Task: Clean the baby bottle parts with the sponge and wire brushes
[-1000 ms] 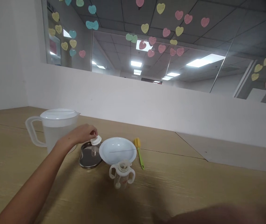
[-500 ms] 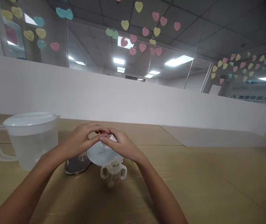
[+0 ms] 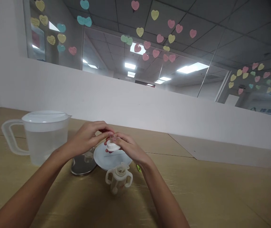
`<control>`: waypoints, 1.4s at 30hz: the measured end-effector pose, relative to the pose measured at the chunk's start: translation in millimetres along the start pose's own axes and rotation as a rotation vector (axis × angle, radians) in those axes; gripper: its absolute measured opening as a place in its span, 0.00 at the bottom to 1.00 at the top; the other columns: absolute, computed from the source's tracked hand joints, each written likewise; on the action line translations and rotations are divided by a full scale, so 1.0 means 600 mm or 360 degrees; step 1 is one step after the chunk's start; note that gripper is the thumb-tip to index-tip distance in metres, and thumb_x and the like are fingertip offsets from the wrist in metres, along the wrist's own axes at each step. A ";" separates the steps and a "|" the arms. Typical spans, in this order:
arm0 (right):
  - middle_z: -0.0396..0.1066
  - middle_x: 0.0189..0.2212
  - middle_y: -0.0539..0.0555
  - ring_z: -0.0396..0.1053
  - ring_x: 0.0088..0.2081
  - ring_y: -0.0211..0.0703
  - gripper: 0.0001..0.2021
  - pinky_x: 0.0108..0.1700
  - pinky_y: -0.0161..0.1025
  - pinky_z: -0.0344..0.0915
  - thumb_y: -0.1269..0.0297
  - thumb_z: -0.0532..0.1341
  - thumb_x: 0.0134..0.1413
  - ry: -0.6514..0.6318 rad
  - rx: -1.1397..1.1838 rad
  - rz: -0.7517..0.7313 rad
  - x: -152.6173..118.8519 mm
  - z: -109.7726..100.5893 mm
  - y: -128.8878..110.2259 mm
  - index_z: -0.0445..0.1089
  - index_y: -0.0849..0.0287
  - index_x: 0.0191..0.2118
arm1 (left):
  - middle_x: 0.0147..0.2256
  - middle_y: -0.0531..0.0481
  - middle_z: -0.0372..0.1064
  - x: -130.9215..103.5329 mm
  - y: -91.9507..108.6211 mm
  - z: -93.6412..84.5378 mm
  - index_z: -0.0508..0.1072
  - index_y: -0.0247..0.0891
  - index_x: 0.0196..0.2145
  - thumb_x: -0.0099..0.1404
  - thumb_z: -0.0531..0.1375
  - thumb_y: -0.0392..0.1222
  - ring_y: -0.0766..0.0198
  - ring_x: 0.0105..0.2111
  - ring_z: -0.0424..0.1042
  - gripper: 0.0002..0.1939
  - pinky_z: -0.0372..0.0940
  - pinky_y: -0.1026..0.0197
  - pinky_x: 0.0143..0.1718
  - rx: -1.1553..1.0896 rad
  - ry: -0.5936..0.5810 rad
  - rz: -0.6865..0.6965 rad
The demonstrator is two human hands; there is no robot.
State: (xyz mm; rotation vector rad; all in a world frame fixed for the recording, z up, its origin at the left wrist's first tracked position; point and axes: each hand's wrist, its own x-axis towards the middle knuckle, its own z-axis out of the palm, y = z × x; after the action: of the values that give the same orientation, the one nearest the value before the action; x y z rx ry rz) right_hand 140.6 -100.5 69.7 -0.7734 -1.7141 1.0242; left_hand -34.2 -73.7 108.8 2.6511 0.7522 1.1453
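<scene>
We are finding the right hand (image 3: 130, 147) gripping the white cap (image 3: 112, 146) over the bowl (image 3: 109, 163); the left hand (image 3: 89, 136) is holding its fingers narrow at the cap's clear tip, grip unclear. The bottle (image 3: 119, 183) is standing open nearby; we are judging capping not yet done.

Rectangular white ceiling lights (image 3: 193, 67) glare in the clear glass window (image 3: 116, 19) above a dimmer brown tabletop (image 3: 209, 193). Soft shadow surrounds the translucent two-handled bottle (image 3: 118, 180); the top right corner is dark, fine detail smeared.
</scene>
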 end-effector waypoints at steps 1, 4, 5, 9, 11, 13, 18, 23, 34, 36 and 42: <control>0.69 0.32 0.52 0.67 0.35 0.39 0.12 0.40 0.39 0.63 0.54 0.58 0.52 -0.0002 0.0073 0.0036 0.000 0.001 0.002 0.68 0.58 0.33 | 0.30 0.52 0.72 0.001 0.000 0.003 0.74 0.39 0.31 0.62 0.52 0.49 0.65 0.32 0.69 0.15 0.61 0.66 0.32 0.0008 0.0021 0.0004; 0.69 0.32 0.52 0.68 0.33 0.39 0.11 0.42 0.42 0.64 0.55 0.59 0.51 -0.0049 0.0292 0.0104 0.000 0.004 0.006 0.67 0.58 0.34 | 0.30 0.51 0.71 0.003 0.000 0.012 0.74 0.38 0.31 0.62 0.53 0.48 0.65 0.31 0.68 0.14 0.61 0.66 0.32 -0.0009 0.0081 0.0027; 0.68 0.32 0.51 0.68 0.31 0.39 0.11 0.42 0.43 0.65 0.55 0.59 0.51 -0.0073 0.0367 0.0103 0.000 0.006 0.007 0.67 0.58 0.35 | 0.30 0.51 0.71 0.003 0.000 0.014 0.73 0.38 0.31 0.62 0.53 0.47 0.65 0.30 0.68 0.13 0.61 0.66 0.31 -0.0027 0.0106 0.0028; 0.67 0.33 0.51 0.68 0.29 0.38 0.10 0.44 0.46 0.66 0.56 0.59 0.51 -0.0131 0.0557 0.0049 0.002 0.015 0.010 0.66 0.57 0.36 | 0.29 0.51 0.71 0.002 0.003 0.018 0.73 0.36 0.31 0.62 0.53 0.47 0.66 0.28 0.67 0.13 0.61 0.66 0.29 -0.0108 0.0186 -0.0005; 0.66 0.33 0.51 0.68 0.31 0.38 0.11 0.45 0.47 0.65 0.55 0.59 0.51 -0.0123 0.0569 0.0046 0.003 0.019 0.012 0.65 0.56 0.36 | 0.29 0.50 0.71 0.002 0.003 0.020 0.73 0.36 0.31 0.62 0.53 0.47 0.66 0.28 0.67 0.14 0.61 0.66 0.29 -0.0126 0.0210 -0.0031; 0.66 0.33 0.51 0.67 0.33 0.39 0.12 0.46 0.47 0.65 0.54 0.58 0.51 -0.0103 0.0566 0.0045 0.003 0.021 0.013 0.65 0.56 0.36 | 0.29 0.50 0.71 0.003 0.003 0.023 0.73 0.35 0.31 0.62 0.53 0.48 0.66 0.27 0.67 0.14 0.61 0.66 0.28 -0.0125 0.0230 -0.0062; 0.66 0.33 0.51 0.66 0.33 0.38 0.13 0.45 0.45 0.65 0.53 0.58 0.52 -0.0061 0.0562 0.0011 0.001 0.015 0.022 0.66 0.57 0.37 | 0.27 0.50 0.71 0.005 -0.004 0.036 0.73 0.35 0.32 0.62 0.54 0.50 0.66 0.26 0.67 0.16 0.61 0.67 0.27 -0.0195 0.0242 -0.0131; 0.66 0.33 0.52 0.66 0.36 0.39 0.14 0.46 0.44 0.65 0.53 0.59 0.51 -0.0053 0.0580 -0.0008 0.002 0.011 0.030 0.67 0.57 0.38 | 0.28 0.51 0.72 0.006 -0.009 0.044 0.72 0.35 0.32 0.61 0.55 0.51 0.66 0.27 0.69 0.16 0.62 0.67 0.27 -0.0319 0.0250 -0.0220; 0.67 0.35 0.51 0.67 0.37 0.40 0.14 0.45 0.42 0.63 0.51 0.56 0.53 -0.0028 0.0157 0.0143 0.002 -0.006 0.042 0.67 0.55 0.37 | 0.33 0.47 0.73 0.010 -0.020 0.045 0.75 0.35 0.32 0.60 0.55 0.51 0.61 0.33 0.71 0.16 0.66 0.63 0.32 -0.0409 -0.0020 -0.0264; 0.68 0.34 0.51 0.66 0.37 0.41 0.13 0.44 0.41 0.63 0.52 0.56 0.53 0.0040 0.0127 0.0114 0.004 -0.009 0.043 0.67 0.56 0.36 | 0.35 0.47 0.73 0.010 -0.020 0.048 0.74 0.36 0.36 0.61 0.55 0.51 0.60 0.35 0.71 0.17 0.67 0.62 0.34 -0.0423 0.0011 -0.0261; 0.69 0.42 0.53 0.65 0.42 0.42 0.12 0.44 0.38 0.62 0.57 0.62 0.46 0.0261 0.0638 -0.0072 0.010 -0.017 0.027 0.70 0.56 0.37 | 0.54 0.44 0.60 0.005 -0.019 0.064 0.58 0.42 0.56 0.63 0.54 0.51 0.56 0.53 0.62 0.26 0.62 0.55 0.51 -0.0638 0.0102 -0.0223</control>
State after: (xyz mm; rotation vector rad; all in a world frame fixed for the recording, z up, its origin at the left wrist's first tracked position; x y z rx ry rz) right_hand 149.0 -85.1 59.4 -0.5393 -1.3237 1.1899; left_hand -9.3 -60.3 80.4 2.2081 0.6283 1.2021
